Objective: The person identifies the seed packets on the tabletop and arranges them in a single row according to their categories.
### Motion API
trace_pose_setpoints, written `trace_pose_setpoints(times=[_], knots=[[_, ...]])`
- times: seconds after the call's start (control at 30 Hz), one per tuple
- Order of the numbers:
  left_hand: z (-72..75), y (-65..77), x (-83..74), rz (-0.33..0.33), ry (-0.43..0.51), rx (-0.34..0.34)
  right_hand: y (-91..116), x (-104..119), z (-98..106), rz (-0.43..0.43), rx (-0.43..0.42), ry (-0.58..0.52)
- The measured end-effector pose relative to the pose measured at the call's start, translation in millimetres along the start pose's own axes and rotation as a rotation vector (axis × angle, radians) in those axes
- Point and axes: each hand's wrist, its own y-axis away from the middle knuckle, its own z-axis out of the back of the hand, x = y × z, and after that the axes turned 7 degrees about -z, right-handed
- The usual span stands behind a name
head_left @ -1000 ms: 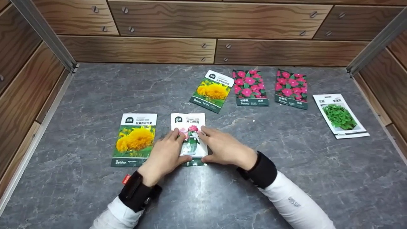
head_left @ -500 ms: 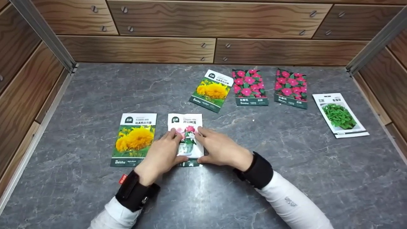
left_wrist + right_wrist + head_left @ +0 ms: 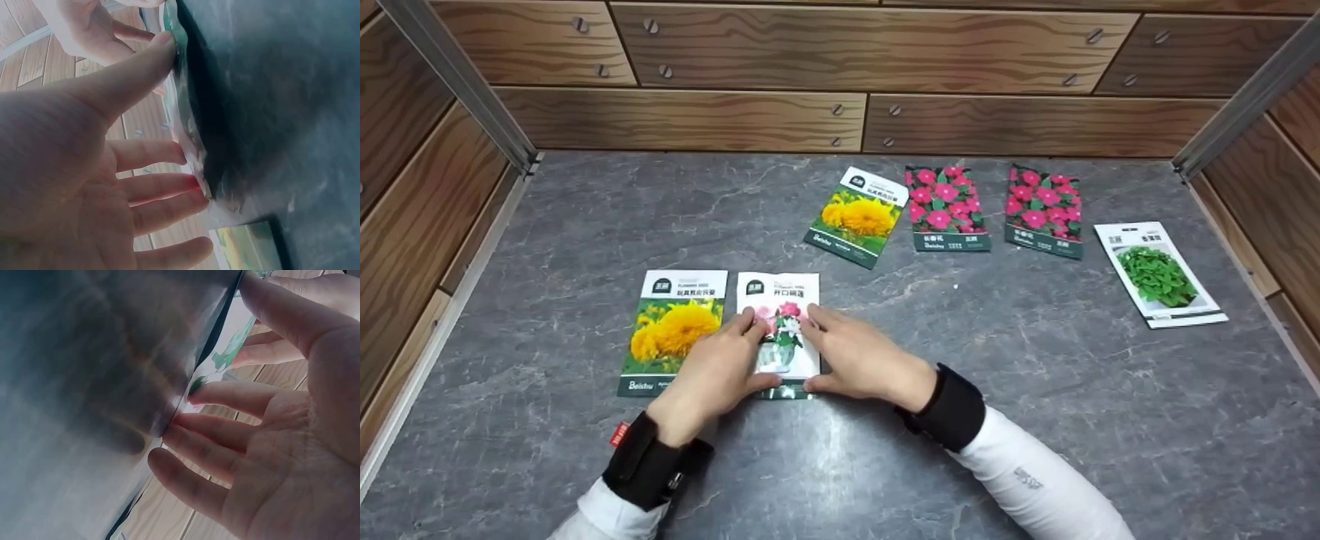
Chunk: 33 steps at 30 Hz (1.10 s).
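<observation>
A white and green seed packet [image 3: 784, 364] with pink flowers lies flat on the grey table in the head view. My left hand [image 3: 712, 375] has its fingertips and thumb on the left side of the packet. From the other side, my right hand [image 3: 866, 360] touches the right edge the same way. Both wrist views show fairly straight fingers along the packet's edges. Left of it, a yellow-flower seed packet [image 3: 679, 330] lies partly hidden under my left hand and wrist, with a narrow gap between the two packets' tops.
Farther back lie another yellow-flower packet [image 3: 856, 217], two pink-flower packets, one left [image 3: 946, 210] and one right [image 3: 1044, 210], and a white packet with a green plant [image 3: 1159, 274]. Wood-patterned walls [image 3: 862, 45] enclose the table [image 3: 960, 450] at the back and sides.
Both hands have slid the white and green packet leftward, closer to the yellow-flower packet beside it. The packets at the back stay put.
</observation>
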Motion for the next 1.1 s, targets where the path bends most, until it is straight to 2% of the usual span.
trace_pose_setpoints(times=[0.53,0.8,1.1], knots=[[7.3,3.4,3.6,0.012,-0.020,0.031,-3.6,7.7,-3.3,0.000,-0.003,0.032],[6.6,0.6,8.6,0.023,-0.001,0.020,-5.4,7.6,-4.4,0.006,-0.012,0.039],[7.9,0.7,8.0,0.028,-0.002,0.036,-4.9,8.1,-5.1,-0.008,0.008,0.041]])
